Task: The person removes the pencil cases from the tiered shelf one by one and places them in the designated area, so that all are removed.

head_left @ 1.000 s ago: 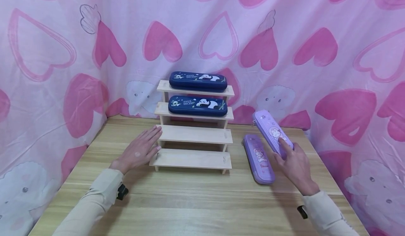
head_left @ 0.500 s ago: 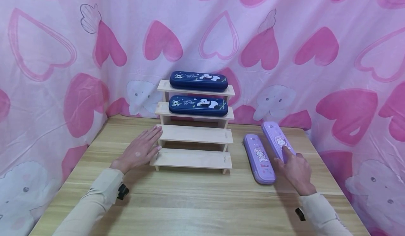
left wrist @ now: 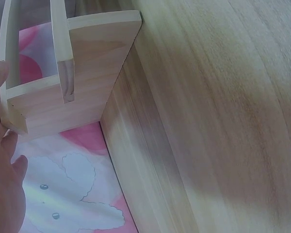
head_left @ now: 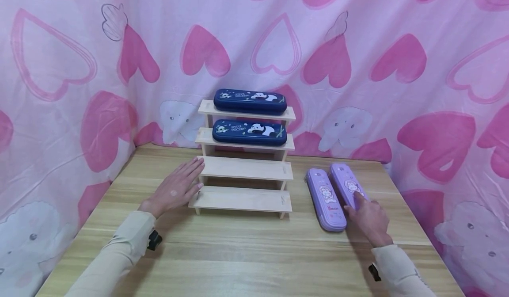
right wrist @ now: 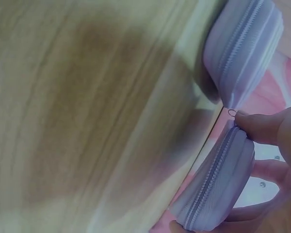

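My right hand (head_left: 370, 221) grips the near part of a light purple pencil case (head_left: 345, 178), thumb on its left side and a finger on its top; the right wrist view shows the fingers around this zipped case (right wrist: 216, 182). Just left of it a second purple case (head_left: 326, 199) lies on the table. My left hand (head_left: 175, 190) has its fingers extended, with the tips at the left ends of the two lower shelves of a four-step wooden rack (head_left: 242, 199). In the left wrist view the fingers touch the rack's edge (left wrist: 17, 121).
Two dark blue panda cases lie on the rack's upper steps, one on the top step (head_left: 249, 102) and one on the step below (head_left: 248, 132). Behind the wooden table (head_left: 238, 261) hangs a pink heart-patterned curtain (head_left: 262, 18), which also runs along both sides.
The purple case in my right hand has come down and toward me, and now lies alongside the other purple case. My left hand has stayed at the rack.
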Demonstrator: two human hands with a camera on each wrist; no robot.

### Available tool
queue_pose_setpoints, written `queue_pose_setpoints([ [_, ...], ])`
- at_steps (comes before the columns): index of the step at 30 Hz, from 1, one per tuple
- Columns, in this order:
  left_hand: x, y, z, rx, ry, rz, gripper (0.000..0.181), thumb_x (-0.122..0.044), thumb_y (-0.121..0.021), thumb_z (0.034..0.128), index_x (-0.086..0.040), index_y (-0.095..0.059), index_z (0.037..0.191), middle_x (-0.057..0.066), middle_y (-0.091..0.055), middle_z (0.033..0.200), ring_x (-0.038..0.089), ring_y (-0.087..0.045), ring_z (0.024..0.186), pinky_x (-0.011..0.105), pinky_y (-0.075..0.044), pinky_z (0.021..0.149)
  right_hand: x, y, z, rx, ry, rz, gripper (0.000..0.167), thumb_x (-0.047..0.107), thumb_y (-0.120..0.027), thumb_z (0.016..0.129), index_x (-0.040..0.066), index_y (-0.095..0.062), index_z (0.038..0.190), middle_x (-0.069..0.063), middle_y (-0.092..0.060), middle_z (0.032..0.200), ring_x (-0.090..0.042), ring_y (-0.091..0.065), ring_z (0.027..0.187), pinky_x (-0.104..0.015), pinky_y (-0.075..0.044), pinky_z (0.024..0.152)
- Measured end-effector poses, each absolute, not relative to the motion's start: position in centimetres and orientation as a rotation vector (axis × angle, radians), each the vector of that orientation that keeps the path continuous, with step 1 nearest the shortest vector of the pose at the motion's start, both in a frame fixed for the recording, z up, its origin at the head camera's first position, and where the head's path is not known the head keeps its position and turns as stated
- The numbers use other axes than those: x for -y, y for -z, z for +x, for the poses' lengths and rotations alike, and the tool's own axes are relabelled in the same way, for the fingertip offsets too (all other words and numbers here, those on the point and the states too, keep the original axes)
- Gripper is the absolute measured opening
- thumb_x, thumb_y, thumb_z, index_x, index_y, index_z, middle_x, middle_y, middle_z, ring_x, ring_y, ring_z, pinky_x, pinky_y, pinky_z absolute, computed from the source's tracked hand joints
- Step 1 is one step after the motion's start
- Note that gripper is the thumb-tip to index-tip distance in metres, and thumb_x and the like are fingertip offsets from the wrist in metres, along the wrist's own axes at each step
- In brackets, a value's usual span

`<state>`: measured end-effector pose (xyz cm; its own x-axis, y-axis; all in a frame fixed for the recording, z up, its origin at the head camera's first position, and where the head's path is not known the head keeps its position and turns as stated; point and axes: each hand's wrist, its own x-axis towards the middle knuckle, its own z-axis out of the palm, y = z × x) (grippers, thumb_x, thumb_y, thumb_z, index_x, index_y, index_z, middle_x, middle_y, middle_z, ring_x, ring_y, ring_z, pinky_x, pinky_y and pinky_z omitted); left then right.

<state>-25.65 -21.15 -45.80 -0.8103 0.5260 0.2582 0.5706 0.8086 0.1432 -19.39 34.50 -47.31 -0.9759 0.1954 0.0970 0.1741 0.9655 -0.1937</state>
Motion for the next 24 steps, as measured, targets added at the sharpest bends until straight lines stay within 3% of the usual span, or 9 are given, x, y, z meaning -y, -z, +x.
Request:
queue_pose_setpoints([
  [9, 21.2, 45.9, -25.7, 2.780, 0.326, -0.863, 0.064, -0.033, -0.052, 0.1026, -0.002, -0.032, 0.155, 0.013, -0.026, 0.165, 0.034, -0.023, 0.154, 0.053, -0.023, 0.125, -34.8, 48.0, -19.4, 3.081, -0.298, -0.336, 0.056, 0.034, -0.069, 0.091, 0.003, -0.050, 0.133, -0.043, -0.060, 0.104, -0.052, -0.062, 0.079, -0.053, -0.049, 0.051],
  [17, 21.2, 45.9, -25.7, 2.776, 0.336, -0.856, 0.064, -0.032, -0.053, 0.1024, -0.002, -0.032, 0.155, 0.013, -0.027, 0.165, 0.035, -0.024, 0.153, 0.054, -0.023, 0.124, -34.9, 48.4, -19.5, 3.094, -0.334, -0.333, 0.065, 0.035, -0.071, 0.090, 0.000, -0.048, 0.140, -0.046, -0.055, 0.119, -0.054, -0.063, 0.085, -0.054, -0.051, 0.055],
  [24, 21.1, 45.9, -25.7, 2.783, 0.343, -0.850, 0.064, -0.034, -0.053, 0.1023, -0.003, -0.032, 0.155, 0.013, -0.027, 0.165, 0.035, -0.024, 0.153, 0.054, -0.022, 0.125, -35.1, 48.6, -19.3, 3.062, -0.365, -0.258, 0.064, 0.031, -0.071, 0.090, -0.003, -0.049, 0.140, -0.042, -0.058, 0.120, -0.056, -0.063, 0.090, -0.059, -0.053, 0.061],
])
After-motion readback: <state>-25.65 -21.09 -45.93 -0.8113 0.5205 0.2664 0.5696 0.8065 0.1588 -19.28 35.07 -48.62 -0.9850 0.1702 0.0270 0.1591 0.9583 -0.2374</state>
